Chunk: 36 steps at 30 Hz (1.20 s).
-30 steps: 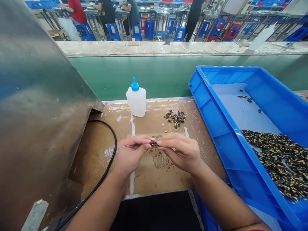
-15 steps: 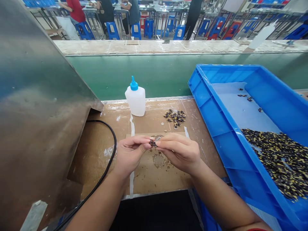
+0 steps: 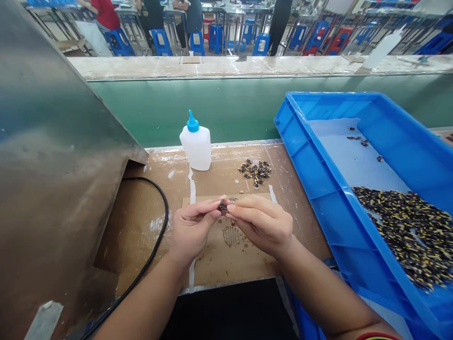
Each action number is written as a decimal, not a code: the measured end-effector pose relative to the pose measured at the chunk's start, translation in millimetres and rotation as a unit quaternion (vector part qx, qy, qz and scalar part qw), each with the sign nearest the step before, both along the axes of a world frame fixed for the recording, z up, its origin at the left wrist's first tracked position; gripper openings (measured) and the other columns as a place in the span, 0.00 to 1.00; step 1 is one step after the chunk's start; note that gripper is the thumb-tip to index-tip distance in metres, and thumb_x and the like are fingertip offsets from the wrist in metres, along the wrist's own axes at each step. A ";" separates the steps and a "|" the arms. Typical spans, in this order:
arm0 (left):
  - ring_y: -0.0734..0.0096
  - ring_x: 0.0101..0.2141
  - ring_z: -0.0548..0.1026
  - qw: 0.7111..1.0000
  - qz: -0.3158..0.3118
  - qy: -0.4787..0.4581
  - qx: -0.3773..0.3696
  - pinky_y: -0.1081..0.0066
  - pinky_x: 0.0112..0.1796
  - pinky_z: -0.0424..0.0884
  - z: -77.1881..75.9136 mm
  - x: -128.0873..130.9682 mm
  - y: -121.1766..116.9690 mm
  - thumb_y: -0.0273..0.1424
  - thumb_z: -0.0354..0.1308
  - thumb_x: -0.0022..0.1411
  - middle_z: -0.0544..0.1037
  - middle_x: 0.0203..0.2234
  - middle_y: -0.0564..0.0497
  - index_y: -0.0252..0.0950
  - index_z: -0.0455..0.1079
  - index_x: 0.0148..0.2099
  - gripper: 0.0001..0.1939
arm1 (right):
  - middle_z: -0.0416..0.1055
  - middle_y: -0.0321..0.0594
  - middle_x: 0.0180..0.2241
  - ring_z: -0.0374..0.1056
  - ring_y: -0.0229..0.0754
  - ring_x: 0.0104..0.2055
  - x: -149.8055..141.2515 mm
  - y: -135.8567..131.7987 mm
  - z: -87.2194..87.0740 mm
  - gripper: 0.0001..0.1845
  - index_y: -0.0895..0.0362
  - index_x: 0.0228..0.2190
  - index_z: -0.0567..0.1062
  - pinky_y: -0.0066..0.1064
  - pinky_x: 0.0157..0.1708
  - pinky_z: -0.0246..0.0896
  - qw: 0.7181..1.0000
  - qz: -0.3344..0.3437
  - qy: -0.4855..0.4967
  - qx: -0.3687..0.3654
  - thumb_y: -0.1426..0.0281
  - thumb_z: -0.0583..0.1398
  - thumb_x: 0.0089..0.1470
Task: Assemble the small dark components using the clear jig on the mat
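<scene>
Between the fingertips of both hands is a small dark part (image 3: 222, 207), mostly covered by the fingers. My left hand (image 3: 193, 226) pinches it from the left with thumb and forefinger. From the right, my right hand (image 3: 264, 222) is closed on it too, fingertips pressed together. Below them lies a cardboard sheet (image 3: 212, 264) with a slotted round patch (image 3: 232, 236) on it. A small pile of black-and-yellow parts (image 3: 255, 172) sits just beyond the hands. Left of that pile stands a white squeeze bottle (image 3: 198, 148) with a blue nozzle cap.
A blue crate (image 3: 314, 174) on the right holds a mass of black-and-yellow parts (image 3: 406, 226). On the left are a metal housing (image 3: 63, 165) and a black cable (image 3: 166, 212). Behind runs a green belt (image 3: 240, 108) with a ledge beyond; people and stools are in the background.
The view has shifted slightly. Both hands keep their pinch on the small dark part, which now shows a little more and looks turned between the fingertips.
</scene>
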<state>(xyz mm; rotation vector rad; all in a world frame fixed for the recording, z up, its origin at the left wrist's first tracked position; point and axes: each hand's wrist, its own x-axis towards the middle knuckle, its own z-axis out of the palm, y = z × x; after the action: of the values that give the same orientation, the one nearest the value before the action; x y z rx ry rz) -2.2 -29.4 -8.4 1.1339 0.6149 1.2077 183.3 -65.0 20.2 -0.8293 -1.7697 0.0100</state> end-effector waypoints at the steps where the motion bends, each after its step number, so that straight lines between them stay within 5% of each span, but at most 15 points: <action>1: 0.63 0.49 0.85 1.000 -0.006 -0.006 -0.003 0.72 0.52 0.83 0.9 0.3 -0.4 0.28 0.72 0.66 0.85 0.48 0.47 0.47 0.86 0.46 0.09 | 0.83 0.44 0.42 0.81 0.42 0.41 0.0 -0.1 0.5 0.16 0.55 0.52 0.79 0.34 0.40 0.81 1.000 -0.001 0.000 0.000 0.80 0.67 0.65; 8: 0.63 0.50 0.85 0.999 -0.017 -0.033 -0.010 0.70 0.53 0.83 10.4 3.9 -1.0 0.29 0.71 0.66 0.85 0.48 0.48 0.46 0.86 0.45 0.07 | 0.82 0.43 0.43 0.80 0.42 0.44 2.4 0.6 -0.1 0.19 0.55 0.52 0.80 0.33 0.43 0.81 1.000 -0.009 -0.002 0.005 0.82 0.68 0.63; 14: 0.67 0.45 0.85 0.999 0.016 0.023 -0.028 0.73 0.50 0.84 3.9 2.5 -1.0 0.30 0.72 0.66 0.86 0.45 0.48 0.44 0.85 0.46 0.07 | 0.80 0.41 0.43 0.79 0.40 0.41 5.9 2.5 -5.5 0.23 0.51 0.53 0.80 0.34 0.42 0.81 0.999 -0.042 -0.012 -0.001 0.84 0.67 0.61; 36: 0.64 0.47 0.85 0.999 0.025 0.039 0.003 0.71 0.53 0.83 11.4 3.9 -3.0 0.28 0.73 0.64 0.86 0.45 0.46 0.43 0.86 0.42 0.05 | 0.82 0.44 0.44 0.82 0.45 0.44 6.6 -0.7 -5.5 0.15 0.55 0.48 0.81 0.38 0.44 0.85 0.999 0.015 -0.005 0.037 0.82 0.68 0.62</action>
<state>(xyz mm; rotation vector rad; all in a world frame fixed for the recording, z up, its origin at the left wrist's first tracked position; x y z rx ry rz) 1.7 -32.4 3.0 1.1813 0.7032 1.2140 189.9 -65.8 14.7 -0.7519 -1.7814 -0.0394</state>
